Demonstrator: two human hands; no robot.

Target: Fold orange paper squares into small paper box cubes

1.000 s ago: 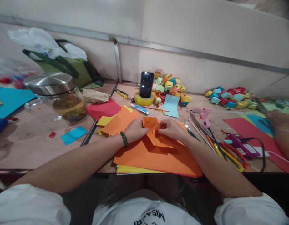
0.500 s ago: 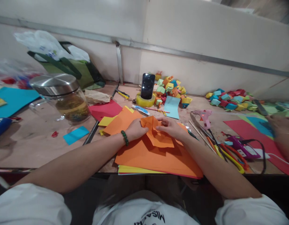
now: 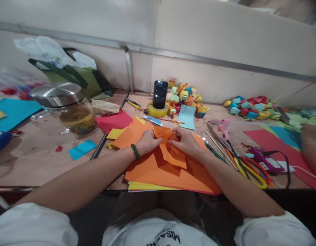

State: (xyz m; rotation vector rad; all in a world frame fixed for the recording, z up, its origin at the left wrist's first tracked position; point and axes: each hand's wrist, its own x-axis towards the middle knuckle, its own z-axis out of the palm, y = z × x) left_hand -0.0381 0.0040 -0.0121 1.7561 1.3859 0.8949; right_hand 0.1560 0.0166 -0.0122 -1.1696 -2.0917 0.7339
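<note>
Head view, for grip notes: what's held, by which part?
A creased orange sheet: the left hand pinches its left side, the right hand its right side, near the far end.

1. Wearer's hands: 2, left hand (image 3: pixel 147 140) + right hand (image 3: pixel 186 141).
2. Co-worker's hand (image 3: pixel 312 133): 1 visible, blurred.
3. Creased orange sheet (image 3: pixel 176 159) in both hands: 1. Paper stack (image 3: pixel 153 172) underneath: overlapping, can't count sheets.
4. Heaps of paper shapes: 2, middle heap (image 3: pixel 184 93) + right heap (image 3: pixel 251 106). Dozens of pieces, too jumbled for an exact count.
5. Phone (image 3: pixel 160 94): 1.
6. Tape roll (image 3: pixel 158 111): 1.
7. Lidded glass jug (image 3: pixel 77 121): 1.
8. Pink glue gun (image 3: pixel 224 128): 1.
9. Yellow cutter (image 3: pixel 133 103): 1.
10. Blue-and-white tube (image 3: pixel 153 120): 1.
11. Green bead bracelet (image 3: pixel 134 151): 1.
12. Green bag (image 3: pixel 92 81): 1.
</note>
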